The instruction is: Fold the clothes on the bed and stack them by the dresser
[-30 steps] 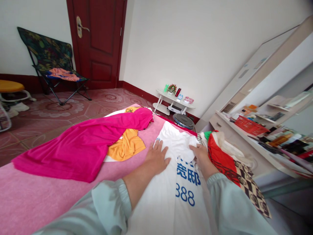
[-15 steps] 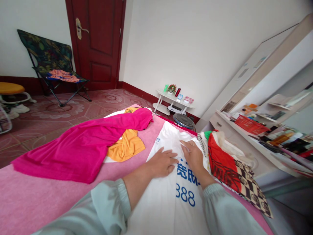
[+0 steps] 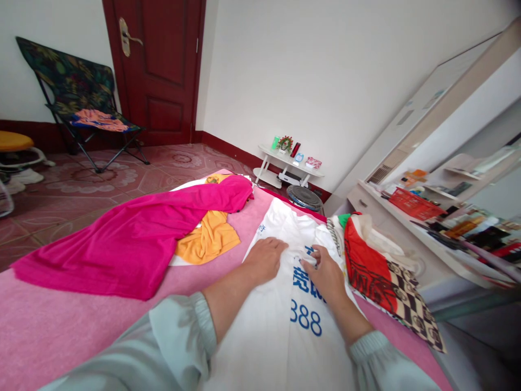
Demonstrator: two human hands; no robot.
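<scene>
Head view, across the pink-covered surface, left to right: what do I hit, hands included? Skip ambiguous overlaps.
Magenta cloth → left hand → right hand → red cloth → brown-and-cream checked cloth.

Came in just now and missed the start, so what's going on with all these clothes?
A person has both hands on a white garment with blue print, laid out on a pink cover. The left hand and right hand are near its middle; whether either has a grip on the fabric is unclear. A magenta garment lies to the left, partly over an orange one.
</scene>
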